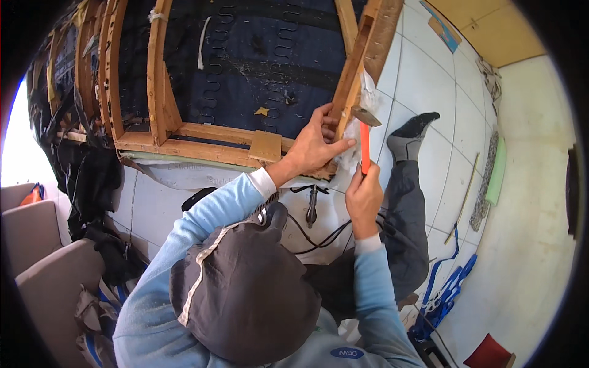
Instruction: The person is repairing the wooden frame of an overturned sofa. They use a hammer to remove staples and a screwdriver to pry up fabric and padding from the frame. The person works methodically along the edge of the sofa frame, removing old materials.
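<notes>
My right hand [364,197] is wrapped round the orange handle of a hammer [365,144]. The hammer's metal head lies against the outer side of a wooden rail, beside white padding [368,92]. Close to its left, my left hand [311,147] grips the corner of the wooden furniture frame [202,149], fingers curled over the rail and thumb stretched toward the hammer. Dark fabric with wavy springs [270,67] spans the inside of the frame. Whether a nail or staple sits under the hammer head cannot be made out.
A dark-handled tool [311,207] and black cables [319,245] lie on the white tiled floor below the frame. Beige cushions [58,294] stand at the left. Blue straps [451,288], a green roll [497,172] and a thin stick [464,199] lie along the right wall.
</notes>
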Available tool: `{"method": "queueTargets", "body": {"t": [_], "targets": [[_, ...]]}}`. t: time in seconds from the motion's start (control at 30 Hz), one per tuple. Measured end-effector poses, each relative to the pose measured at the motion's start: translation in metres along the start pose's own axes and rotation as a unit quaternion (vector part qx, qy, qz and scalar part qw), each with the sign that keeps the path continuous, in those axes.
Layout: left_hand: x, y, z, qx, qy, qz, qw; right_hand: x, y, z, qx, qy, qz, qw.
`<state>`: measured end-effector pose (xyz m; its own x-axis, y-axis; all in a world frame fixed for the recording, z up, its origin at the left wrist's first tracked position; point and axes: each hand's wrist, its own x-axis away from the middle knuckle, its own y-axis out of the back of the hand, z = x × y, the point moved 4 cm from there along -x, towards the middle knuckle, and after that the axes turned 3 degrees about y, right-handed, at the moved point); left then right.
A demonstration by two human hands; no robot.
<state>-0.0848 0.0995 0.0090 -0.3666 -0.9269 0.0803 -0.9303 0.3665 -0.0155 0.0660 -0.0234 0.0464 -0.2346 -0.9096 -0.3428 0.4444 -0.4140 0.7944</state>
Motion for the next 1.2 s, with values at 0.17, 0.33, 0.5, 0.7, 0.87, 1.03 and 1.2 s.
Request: {"method": "queueTargets", "body": {"t": [0.17, 0.33, 0.5, 0.7, 0.87, 1.03, 1.2], "targets": [[-0.002, -0.002, -0.002, 0.001, 0.039, 0.015, 0.999, 0.013, 0.002, -0.015, -0.03, 0.085, -0.114, 0.989], [0.003, -0.002, -0.009, -0.015, -0.006, -0.008, 1.0, -0.003, 0.002, 0.0, -0.038, 0.011, -0.018, 0.999], [0.01, -0.003, -0.019, -0.103, -0.08, -0.028, 0.991, -0.012, 0.03, 0.015, -0.124, -0.009, -0.026, 0.992], [0.012, 0.002, -0.024, -0.018, -0.08, -0.044, 0.996, -0.062, 0.087, 0.036, -0.05, 0.118, 0.095, 0.987], [0.008, 0.006, -0.004, -0.067, 0.071, 0.009, 0.995, -0.12, 0.122, 0.085, 0.228, 0.266, 0.204, 0.914], [0.008, 0.001, -0.003, -0.096, 0.089, 0.033, 0.991, -0.144, 0.145, 0.146, 0.201, 0.507, 0.088, 0.833], [-0.005, -0.009, 0.014, -0.13, 0.067, 0.047, 0.988, -0.133, 0.133, 0.136, 0.327, 0.593, 0.188, 0.711]]}}
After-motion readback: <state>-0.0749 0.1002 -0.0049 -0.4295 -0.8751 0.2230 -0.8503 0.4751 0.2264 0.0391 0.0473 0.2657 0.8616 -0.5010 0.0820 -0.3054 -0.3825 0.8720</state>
